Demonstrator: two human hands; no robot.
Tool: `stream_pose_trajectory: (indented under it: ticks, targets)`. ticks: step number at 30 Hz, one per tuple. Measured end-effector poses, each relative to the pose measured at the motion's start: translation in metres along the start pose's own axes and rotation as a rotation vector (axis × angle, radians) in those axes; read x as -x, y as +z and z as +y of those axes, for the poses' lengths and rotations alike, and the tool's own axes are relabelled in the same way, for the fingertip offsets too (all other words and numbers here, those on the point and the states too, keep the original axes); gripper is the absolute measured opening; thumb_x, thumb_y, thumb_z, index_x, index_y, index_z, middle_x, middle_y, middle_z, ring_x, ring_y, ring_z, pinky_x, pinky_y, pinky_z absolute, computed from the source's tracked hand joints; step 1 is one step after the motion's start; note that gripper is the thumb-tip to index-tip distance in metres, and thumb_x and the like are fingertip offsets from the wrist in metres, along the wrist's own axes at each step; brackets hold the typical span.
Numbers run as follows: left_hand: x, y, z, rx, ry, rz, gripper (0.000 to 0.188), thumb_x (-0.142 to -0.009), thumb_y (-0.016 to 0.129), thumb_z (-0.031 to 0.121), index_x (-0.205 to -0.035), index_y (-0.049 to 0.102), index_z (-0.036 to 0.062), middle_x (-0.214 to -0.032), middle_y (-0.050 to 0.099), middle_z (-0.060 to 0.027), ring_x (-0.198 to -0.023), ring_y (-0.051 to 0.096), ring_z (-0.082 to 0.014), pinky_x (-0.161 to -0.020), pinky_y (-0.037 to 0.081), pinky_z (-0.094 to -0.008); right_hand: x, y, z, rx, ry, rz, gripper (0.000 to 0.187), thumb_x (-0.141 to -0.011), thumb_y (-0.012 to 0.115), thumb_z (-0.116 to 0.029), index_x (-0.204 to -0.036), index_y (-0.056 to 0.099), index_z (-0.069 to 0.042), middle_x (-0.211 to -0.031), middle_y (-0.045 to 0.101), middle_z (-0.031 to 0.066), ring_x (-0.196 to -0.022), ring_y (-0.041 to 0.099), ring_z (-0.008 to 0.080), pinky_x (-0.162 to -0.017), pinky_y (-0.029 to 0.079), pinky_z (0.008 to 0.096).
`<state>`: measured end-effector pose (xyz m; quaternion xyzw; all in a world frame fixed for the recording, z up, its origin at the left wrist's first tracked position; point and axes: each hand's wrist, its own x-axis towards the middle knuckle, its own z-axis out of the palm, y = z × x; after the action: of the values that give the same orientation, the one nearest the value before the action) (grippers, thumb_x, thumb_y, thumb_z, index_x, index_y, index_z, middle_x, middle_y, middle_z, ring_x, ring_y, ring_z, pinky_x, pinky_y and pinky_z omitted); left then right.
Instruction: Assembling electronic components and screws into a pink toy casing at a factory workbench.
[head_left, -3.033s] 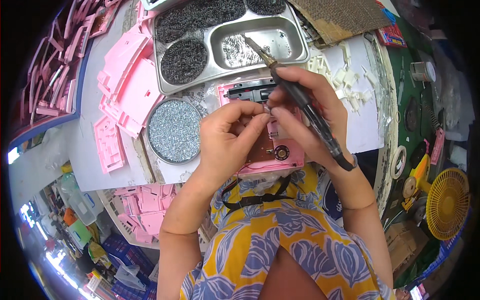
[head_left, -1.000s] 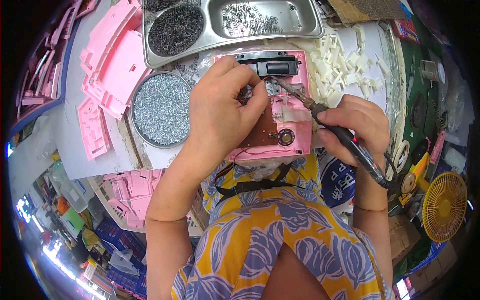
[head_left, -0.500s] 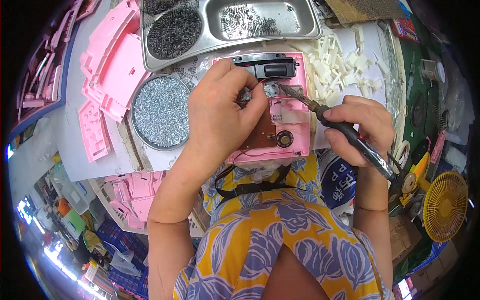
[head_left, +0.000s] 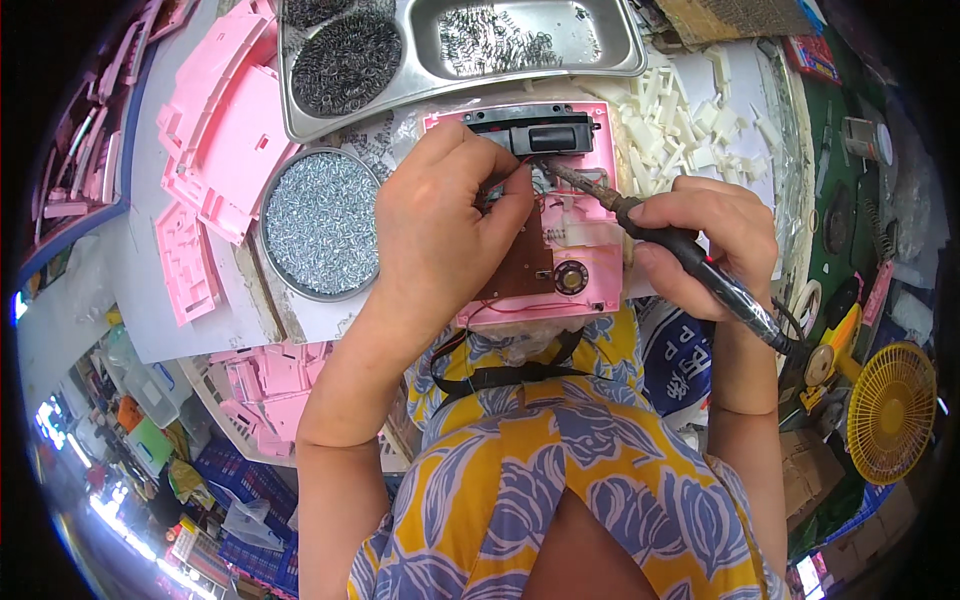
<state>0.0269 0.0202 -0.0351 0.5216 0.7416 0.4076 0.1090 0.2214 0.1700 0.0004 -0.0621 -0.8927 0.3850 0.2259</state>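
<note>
A soldering iron (head_left: 690,250) with a black handle is gripped in my right hand (head_left: 715,240), its fingers wrapped round it. Its metal tip reaches up and left into a pink plastic housing (head_left: 600,270), close to my left fingertips. My left hand (head_left: 445,210) is closed in a pinch on a thin wire (head_left: 527,163) over the housing; the fingers hide most of the pinched spot. Inside the housing are a black part with a dark window (head_left: 550,138), a brown circuit board (head_left: 520,265), a round black part (head_left: 571,277) and thin red wires.
A round tin of small silvery metal pieces (head_left: 320,225) stands left of the housing. Beyond it lies a steel tray (head_left: 420,75) with dark springs. Pink plastic parts (head_left: 225,130) are stacked at left, white plastic pieces (head_left: 690,125) heaped at right. A yellow fan (head_left: 890,412) stands far right.
My right hand has moved slightly left and up, bringing the soldering iron's tip further left, nearer my left fingertips. My left hand has stayed nearly still.
</note>
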Motion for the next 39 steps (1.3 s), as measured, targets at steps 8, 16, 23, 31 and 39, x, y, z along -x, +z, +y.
stream_pose_trajectory:
  ticks: [8,16,23,31,39]
  targets:
    - [0.001,0.002,0.000,-0.047,0.028,0.005,0.012,-0.079,0.076,0.010,-0.078,0.064,0.0073,-0.077,0.057,-0.0079,-0.064,0.060,-0.0278,-0.056,0.048,-0.0377,0.001,0.000,0.002,-0.019,-0.011,0.034,0.024,-0.073,0.079,-0.006,-0.095,0.071,-0.003,-0.075,0.070,0.0093,-0.058,0.065,0.0223,-0.053,0.050,0.0305]
    - [0.002,0.007,0.000,-0.099,0.036,0.042,0.013,-0.079,0.076,0.011,-0.076,0.063,0.0081,-0.078,0.057,-0.0077,-0.063,0.060,-0.0276,-0.055,0.048,-0.0381,0.004,-0.002,0.000,-0.005,-0.017,0.039,0.024,-0.073,0.080,-0.007,-0.095,0.071,-0.003,-0.072,0.069,0.0087,-0.056,0.063,0.0213,-0.051,0.048,0.0300]
    - [0.002,0.007,0.003,-0.097,0.023,0.046,0.014,-0.079,0.076,0.011,-0.076,0.063,0.0078,-0.077,0.057,-0.0072,-0.061,0.060,-0.0259,-0.054,0.048,-0.0375,0.025,-0.014,-0.007,-0.050,0.013,0.110,0.025,-0.073,0.078,-0.007,-0.096,0.071,-0.001,-0.064,0.062,0.0068,-0.049,0.054,0.0167,-0.046,0.039,0.0286]
    - [0.001,0.007,0.005,-0.129,0.069,0.086,0.014,-0.076,0.078,0.009,-0.074,0.065,0.0071,-0.074,0.057,-0.0066,-0.057,0.059,-0.0239,-0.051,0.047,-0.0354,0.040,-0.024,-0.005,0.008,0.038,0.166,0.026,-0.074,0.077,-0.009,-0.098,0.070,-0.001,-0.065,0.063,0.0074,-0.050,0.055,0.0163,-0.047,0.040,0.0281]
    - [0.008,-0.009,0.023,-0.177,-0.007,0.079,0.015,-0.076,0.079,0.009,-0.084,0.067,0.0062,-0.080,0.059,-0.0079,-0.063,0.061,-0.0249,-0.054,0.049,-0.0353,0.046,-0.031,-0.006,0.029,0.083,0.186,0.025,-0.074,0.078,-0.010,-0.096,0.071,-0.001,-0.069,0.066,0.0089,-0.055,0.060,0.0179,-0.052,0.044,0.0282]
